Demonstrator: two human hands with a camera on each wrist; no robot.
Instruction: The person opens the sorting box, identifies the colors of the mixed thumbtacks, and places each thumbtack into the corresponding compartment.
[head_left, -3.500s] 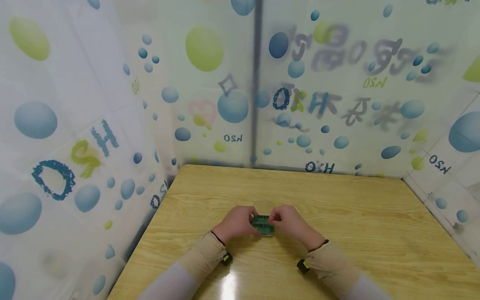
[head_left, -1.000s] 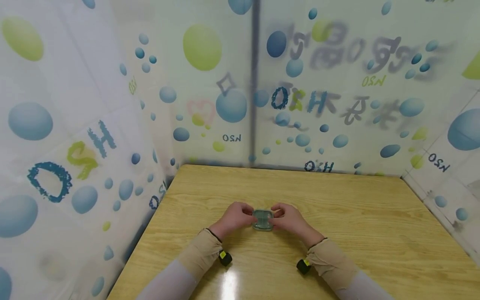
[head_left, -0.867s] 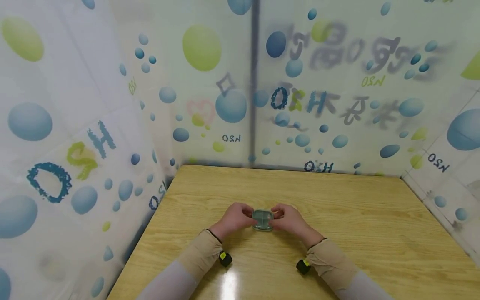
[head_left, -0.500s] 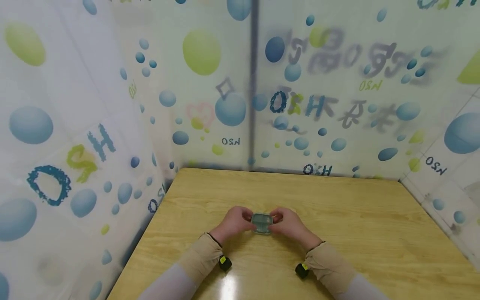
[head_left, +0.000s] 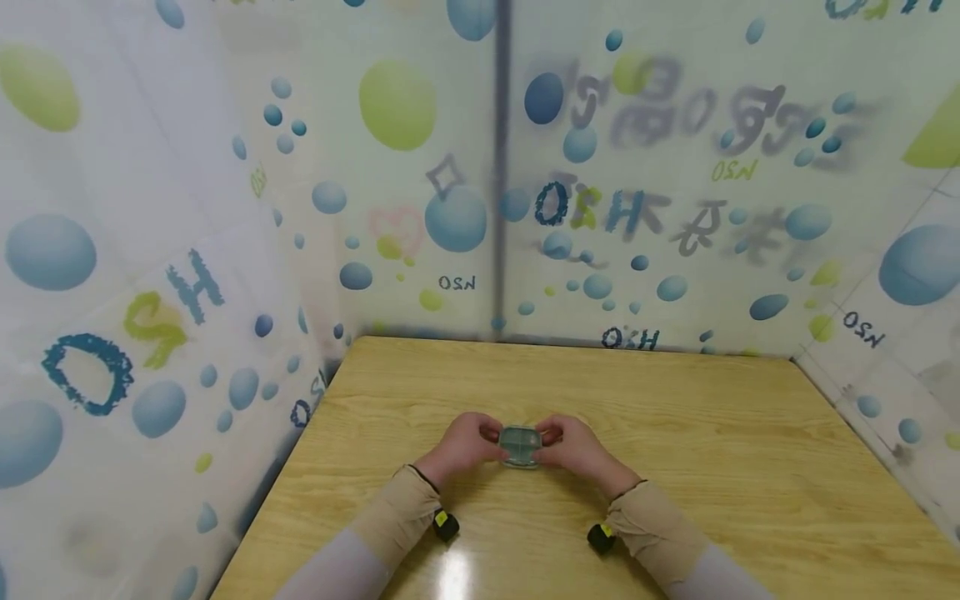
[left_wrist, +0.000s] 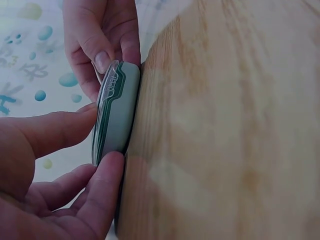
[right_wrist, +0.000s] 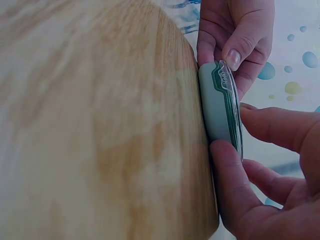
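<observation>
A small green pill box (head_left: 521,447) with a clear lid lies on the wooden table, its lid down over the divided compartments. "OPEN" is moulded on the tab of the lid (left_wrist: 112,82), seen from the side in the left wrist view. My left hand (head_left: 465,446) grips the left end, thumb on the lid and a finger low against the side. At the right end, my right hand (head_left: 577,450) holds it the same way, thumb on the lid's edge (right_wrist: 239,120). Whether anything lies inside is too small to tell.
The light wooden table (head_left: 675,417) stretches out around the hands. Behind and at the left hangs a pale curtain (head_left: 420,167) printed with blue and green bubbles. A dark wrist camera (head_left: 446,526) sits under the left wrist, another camera (head_left: 601,538) under the right.
Some seconds ago the lid stood open behind the box and my right fingers were at a compartment. The lid has since come down, and both hands now hold the ends; lately almost nothing has moved.
</observation>
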